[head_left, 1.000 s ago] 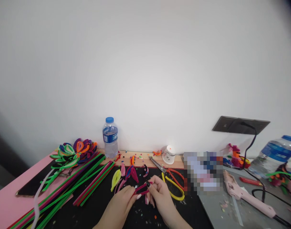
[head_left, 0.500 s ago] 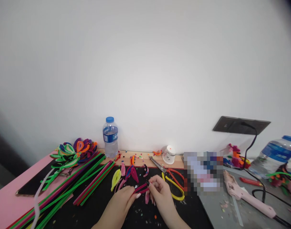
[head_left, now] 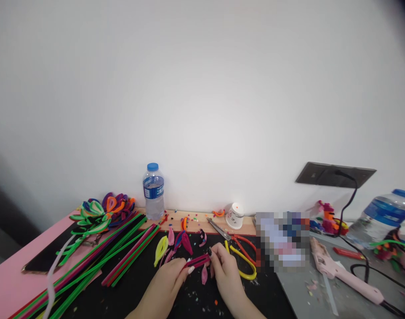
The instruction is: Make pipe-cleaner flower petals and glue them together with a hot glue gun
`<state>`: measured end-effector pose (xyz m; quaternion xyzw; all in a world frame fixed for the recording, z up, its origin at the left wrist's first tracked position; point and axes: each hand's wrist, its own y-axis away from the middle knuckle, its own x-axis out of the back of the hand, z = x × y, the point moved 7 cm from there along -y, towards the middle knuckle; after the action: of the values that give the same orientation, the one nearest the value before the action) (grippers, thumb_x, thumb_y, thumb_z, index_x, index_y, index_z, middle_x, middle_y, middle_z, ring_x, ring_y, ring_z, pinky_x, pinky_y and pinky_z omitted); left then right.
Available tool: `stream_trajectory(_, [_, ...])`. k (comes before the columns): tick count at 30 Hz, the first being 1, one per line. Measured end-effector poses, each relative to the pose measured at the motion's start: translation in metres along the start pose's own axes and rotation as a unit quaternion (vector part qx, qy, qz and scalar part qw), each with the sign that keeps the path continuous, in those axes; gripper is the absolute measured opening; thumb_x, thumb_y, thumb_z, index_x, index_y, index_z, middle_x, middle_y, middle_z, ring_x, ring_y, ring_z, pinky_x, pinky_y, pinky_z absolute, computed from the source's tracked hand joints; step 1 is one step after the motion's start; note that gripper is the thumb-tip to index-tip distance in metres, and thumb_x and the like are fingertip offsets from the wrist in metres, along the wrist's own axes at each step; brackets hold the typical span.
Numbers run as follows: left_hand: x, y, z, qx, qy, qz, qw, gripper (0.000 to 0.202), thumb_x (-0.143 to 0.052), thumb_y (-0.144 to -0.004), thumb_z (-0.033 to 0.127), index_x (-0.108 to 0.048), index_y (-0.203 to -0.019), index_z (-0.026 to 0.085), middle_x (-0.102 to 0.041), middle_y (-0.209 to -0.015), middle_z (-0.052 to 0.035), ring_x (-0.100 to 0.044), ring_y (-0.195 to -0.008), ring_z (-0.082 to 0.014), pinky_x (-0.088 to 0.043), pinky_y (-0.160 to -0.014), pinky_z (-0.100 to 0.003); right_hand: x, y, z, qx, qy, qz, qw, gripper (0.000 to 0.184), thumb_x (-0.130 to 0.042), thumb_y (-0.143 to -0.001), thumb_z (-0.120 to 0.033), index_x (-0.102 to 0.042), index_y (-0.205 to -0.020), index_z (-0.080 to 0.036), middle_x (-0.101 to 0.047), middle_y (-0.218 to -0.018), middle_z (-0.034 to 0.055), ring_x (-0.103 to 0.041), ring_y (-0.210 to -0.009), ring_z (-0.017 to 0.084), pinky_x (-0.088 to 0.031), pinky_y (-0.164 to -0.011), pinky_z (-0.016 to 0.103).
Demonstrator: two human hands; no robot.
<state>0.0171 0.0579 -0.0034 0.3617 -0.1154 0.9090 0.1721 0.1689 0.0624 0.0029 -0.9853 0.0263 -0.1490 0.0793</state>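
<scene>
Closest to the camera, above the near part of the black mat (head_left: 126,303), a narrow magenta loop (head_left: 197,262) is held out between the left hand (head_left: 168,277) and the right hand (head_left: 226,274). Next to no weight is to be expected of it; it looks fuzzy and soft, probably with a bendable core, so that little slipping should occur but a shape could easily be crushed. It is best gripped at its two ends, where the sides are brought together, with the middle left unpressed.

The left end is pinched between thumb and fingers, the hand being laid nearly flat, knuckles up. The right end is taken by closed fingertips, the other fingers curled beneath (whether the dark bit there belongs to the loop or to the nails cannot be told). Both forearms are angled inward from the lower edge.

Just below the loop, beside the right fingers, a pale pink petal (head_left: 204,274) is seen. Slightly farther off, a yellow petal (head_left: 161,251) is laid to the left, and scissors (head_left: 244,261) with spread handles are set to the right. Beyond these, a paper cup (head_left: 235,215) and a water bottle (head_left: 154,195) are stood before the wall (head_left: 202,110).
</scene>
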Motion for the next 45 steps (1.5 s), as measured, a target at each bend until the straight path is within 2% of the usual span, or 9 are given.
stream_trajectory(5, [0.0,0.0,0.0,0.001,0.011,-0.002,1.0,0.031,-0.029,-0.093,0.029,-0.045,-0.068,0.02,-0.054,-0.069,0.0008,-0.05,-0.064,-0.0154,-0.036,-0.061,-0.025,-0.009,-0.002,0.005,-0.049,-0.126,-0.036,0.99,0.04,-0.045,-0.085,-0.054,-0.044,-0.065,-0.019,-0.05,-0.049,-0.0044,-0.041,-0.038,0.008,-0.029,-0.041,0.019])
stream_trajectory(9, [-0.001,-0.001,0.004,-0.012,0.037,-0.013,0.999,0.03,-0.028,-0.094,0.031,-0.043,-0.069,0.02,-0.052,-0.068,0.0018,-0.05,-0.064,-0.0144,-0.036,-0.062,-0.024,-0.01,-0.005,0.01,-0.086,-0.197,-0.046,0.976,0.044,-0.052,-0.079,-0.058,-0.043,-0.063,-0.019,-0.047,-0.045,-0.0062,-0.035,-0.034,0.006,-0.023,-0.037,0.018])
stream_trajectory(16, [-0.002,-0.001,0.012,-0.049,0.045,-0.03,0.997,0.033,-0.026,-0.093,0.037,-0.041,-0.067,0.021,-0.05,-0.067,0.0011,-0.048,-0.064,-0.0149,-0.037,-0.062,-0.024,-0.009,-0.008,0.017,-0.127,-0.269,-0.062,0.953,0.041,-0.059,-0.076,-0.053,-0.043,-0.062,-0.018,-0.045,-0.043,-0.0073,-0.027,-0.035,0.004,-0.02,-0.037,0.018])
stream_trajectory(22, [0.005,0.0,0.017,-0.049,0.055,-0.04,0.996,0.034,-0.024,-0.094,0.034,-0.039,-0.066,0.021,-0.048,-0.067,0.0013,-0.047,-0.065,-0.0146,-0.037,-0.063,-0.024,-0.004,-0.011,0.019,-0.111,-0.261,-0.04,0.958,0.035,-0.06,-0.078,-0.047,-0.045,-0.064,-0.018,-0.045,-0.047,-0.0072,-0.031,-0.037,0.005,-0.023,-0.037,0.017])
stream_trajectory(27, [0.007,0.0,0.02,-0.058,0.055,-0.034,0.996,0.033,-0.025,-0.094,0.03,-0.037,-0.065,0.021,-0.046,-0.065,0.0018,-0.046,-0.064,-0.0144,-0.035,-0.062,-0.023,-0.008,-0.009,0.013,-0.078,-0.22,-0.052,0.971,0.032,-0.052,-0.082,-0.047,-0.05,-0.073,-0.016,-0.044,-0.047,-0.0078,-0.034,-0.035,0.005,-0.023,-0.035,0.017])
stream_trajectory(32, [0.005,0.001,0.018,-0.053,0.054,-0.038,0.996,0.033,-0.024,-0.094,0.028,-0.036,-0.064,0.02,-0.047,-0.066,0.0013,-0.046,-0.064,-0.0146,-0.034,-0.061,-0.023,-0.014,-0.004,0.007,-0.046,-0.191,-0.07,0.978,0.007,-0.055,-0.077,-0.02,-0.055,-0.083,-0.016,-0.045,-0.054,-0.0084,-0.04,-0.037,0.005,-0.028,-0.038,0.016])
stream_trajectory(35, [0.004,0.001,0.014,-0.043,0.049,-0.028,0.997,0.033,-0.024,-0.093,0.03,-0.036,-0.064,0.021,-0.048,-0.066,0.001,-0.046,-0.064,-0.0149,-0.034,-0.061,-0.024,-0.018,-0.002,0.007,-0.041,-0.158,-0.092,0.982,0.019,-0.054,-0.07,-0.008,-0.057,-0.086,-0.017,-0.051,-0.061,-0.0066,-0.049,-0.043,0.007,-0.037,-0.043,0.018])
stream_trajectory(39, [-0.002,0.0,0.008,-0.036,0.051,-0.026,0.998,0.034,-0.023,-0.093,0.03,-0.036,-0.063,0.021,-0.05,-0.066,0.0006,-0.046,-0.063,-0.0151,-0.034,-0.061,-0.024,-0.02,0.0,0.006,-0.039,-0.139,-0.108,0.984,0.031,-0.058,-0.064,-0.003,-0.06,-0.091,-0.019,-0.058,-0.071,-0.0038,-0.052,-0.05,0.009,-0.042,-0.047,0.019])
stream_trajectory(45, [-0.004,0.0,0.003,-0.024,0.046,-0.019,0.998,0.033,-0.024,-0.093,0.031,-0.037,-0.064,0.021,-0.05,-0.065,0.0004,-0.046,-0.063,-0.0157,-0.033,-0.061,-0.025,-0.017,0.001,0.002,-0.036,-0.151,-0.106,0.982,0.016,-0.057,-0.065,-0.003,-0.063,-0.071,-0.016,-0.058,-0.064,-0.0034,-0.054,-0.049,0.009,-0.043,-0.049,0.02])
